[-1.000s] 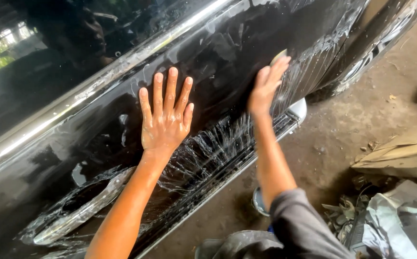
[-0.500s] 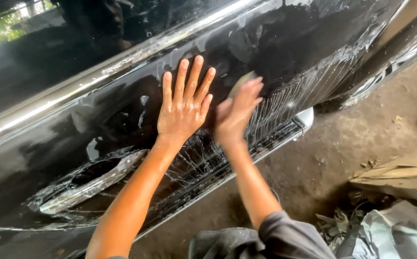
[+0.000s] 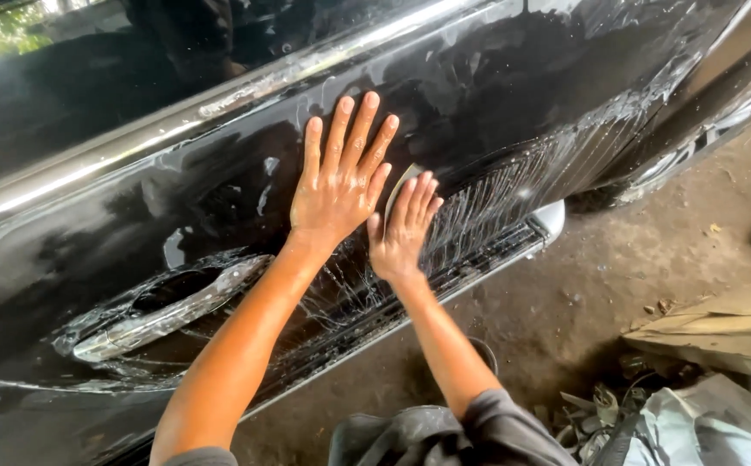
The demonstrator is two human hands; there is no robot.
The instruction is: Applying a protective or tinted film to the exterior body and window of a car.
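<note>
The left hand [image 3: 337, 185] lies flat on the wet black car door [image 3: 496, 95], fingers spread and pointing up toward the chrome trim strip [image 3: 220, 99] that runs under the window; its grip is released, the palm pressed against the panel and holding nothing. Just beside it, toward the door's lower edge, the right hand [image 3: 403, 229] presses a small pale sanding pad [image 3: 399, 185] against the same panel. The fingers lie flat over the pad, so that only its upper edge shows above the fingertips, and the thumb touches the heel of the left hand. Whitish water streaks run down the door from the pad toward the lower sill. The chrome door handle [image 3: 155, 311] sits well to the left of both hands, near the left forearm. Below the door's lower edge lies a dusty concrete floor [image 3: 652, 250], with crumpled rags [image 3: 695, 427] and flat boards [image 3: 729, 332] at its right side.
</note>
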